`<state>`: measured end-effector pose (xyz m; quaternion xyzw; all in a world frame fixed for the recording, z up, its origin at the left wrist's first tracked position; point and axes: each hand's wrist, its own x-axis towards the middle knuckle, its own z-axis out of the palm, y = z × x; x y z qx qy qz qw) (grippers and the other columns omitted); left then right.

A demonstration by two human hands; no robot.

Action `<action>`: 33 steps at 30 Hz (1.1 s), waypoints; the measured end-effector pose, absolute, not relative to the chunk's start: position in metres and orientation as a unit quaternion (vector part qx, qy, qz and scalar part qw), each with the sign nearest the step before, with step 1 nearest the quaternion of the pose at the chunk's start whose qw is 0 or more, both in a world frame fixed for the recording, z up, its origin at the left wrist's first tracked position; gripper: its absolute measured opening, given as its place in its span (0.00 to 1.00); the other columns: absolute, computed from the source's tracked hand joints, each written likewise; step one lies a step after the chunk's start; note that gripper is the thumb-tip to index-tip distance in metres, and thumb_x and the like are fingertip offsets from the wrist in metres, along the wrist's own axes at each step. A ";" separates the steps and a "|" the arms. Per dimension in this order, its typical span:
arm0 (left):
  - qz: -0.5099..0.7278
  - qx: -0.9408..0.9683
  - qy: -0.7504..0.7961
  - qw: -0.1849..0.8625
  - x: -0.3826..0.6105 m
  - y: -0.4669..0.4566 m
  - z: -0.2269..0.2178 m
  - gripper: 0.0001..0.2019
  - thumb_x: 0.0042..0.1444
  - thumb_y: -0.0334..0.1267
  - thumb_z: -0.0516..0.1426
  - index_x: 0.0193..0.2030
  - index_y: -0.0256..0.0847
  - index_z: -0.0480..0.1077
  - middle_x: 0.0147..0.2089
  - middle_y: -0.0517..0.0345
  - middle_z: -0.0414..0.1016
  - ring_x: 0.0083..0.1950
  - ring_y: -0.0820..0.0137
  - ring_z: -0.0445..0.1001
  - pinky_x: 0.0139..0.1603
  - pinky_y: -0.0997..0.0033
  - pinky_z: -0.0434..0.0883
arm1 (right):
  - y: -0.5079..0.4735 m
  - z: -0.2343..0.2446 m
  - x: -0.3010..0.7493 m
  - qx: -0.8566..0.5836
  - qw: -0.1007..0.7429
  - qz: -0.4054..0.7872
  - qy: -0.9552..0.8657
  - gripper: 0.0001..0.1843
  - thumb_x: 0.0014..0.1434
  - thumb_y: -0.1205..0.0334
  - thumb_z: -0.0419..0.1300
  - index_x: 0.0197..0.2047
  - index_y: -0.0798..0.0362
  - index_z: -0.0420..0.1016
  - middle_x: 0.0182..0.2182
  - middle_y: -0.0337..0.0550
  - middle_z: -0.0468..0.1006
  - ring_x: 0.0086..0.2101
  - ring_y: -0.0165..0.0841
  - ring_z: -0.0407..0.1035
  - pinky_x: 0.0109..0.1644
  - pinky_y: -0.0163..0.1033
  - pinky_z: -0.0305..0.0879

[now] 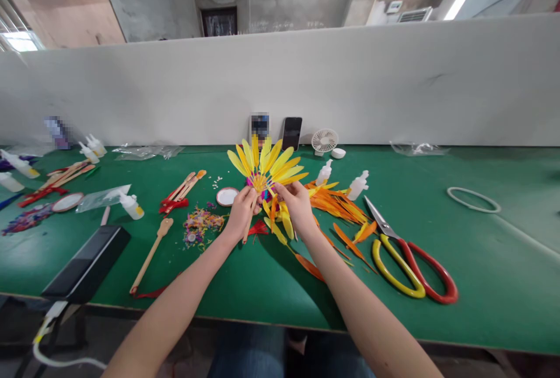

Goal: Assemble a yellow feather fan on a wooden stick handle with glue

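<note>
Yellow feathers [271, 159] fan upward at twelve o'clock from the hands above a green worktop [490, 273]: left hand [242, 212] fingers close round the wooden handle [248, 227], right hand [298, 202] fingers pinch the feathers' base; scissors [405, 249] lie at four o'clock.

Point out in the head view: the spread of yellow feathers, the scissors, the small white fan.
Spread of yellow feathers [264, 161]: head view, middle of the spread.
Scissors [387, 228]: head view, metal blades near the pivot.
Small white fan [325, 141]: head view, center of the round grille.
</note>
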<state>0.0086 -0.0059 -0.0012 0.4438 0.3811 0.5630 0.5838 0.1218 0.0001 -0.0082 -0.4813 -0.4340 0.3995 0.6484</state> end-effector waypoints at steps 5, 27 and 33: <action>0.561 0.450 0.382 0.580 0.009 -0.006 -0.001 0.10 0.47 0.40 0.55 0.23 0.37 0.61 0.19 0.64 0.62 0.17 0.82 0.56 0.17 0.80 0.54 | 0.000 -0.009 0.122 -0.485 0.646 0.399 -0.434 0.13 0.40 0.53 0.60 0.21 0.52 0.61 0.16 0.31 0.64 0.20 0.26 0.59 0.25 0.34 0.57; 0.563 0.454 0.383 0.575 0.008 -0.006 -0.002 0.10 0.46 0.41 0.55 0.23 0.37 0.60 0.19 0.65 0.62 0.17 0.82 0.55 0.18 0.81 0.54 | -0.002 -0.006 0.122 -0.480 0.641 0.403 -0.443 0.15 0.41 0.52 0.60 0.20 0.52 0.60 0.15 0.31 0.64 0.20 0.26 0.59 0.26 0.35 0.58; 0.561 0.458 0.381 0.574 0.008 -0.007 -0.001 0.09 0.47 0.40 0.55 0.23 0.37 0.60 0.19 0.64 0.62 0.17 0.82 0.56 0.18 0.80 0.54 | 0.000 -0.008 0.122 -0.476 0.641 0.419 -0.432 0.16 0.40 0.51 0.62 0.19 0.52 0.61 0.16 0.33 0.65 0.20 0.27 0.60 0.26 0.35 0.59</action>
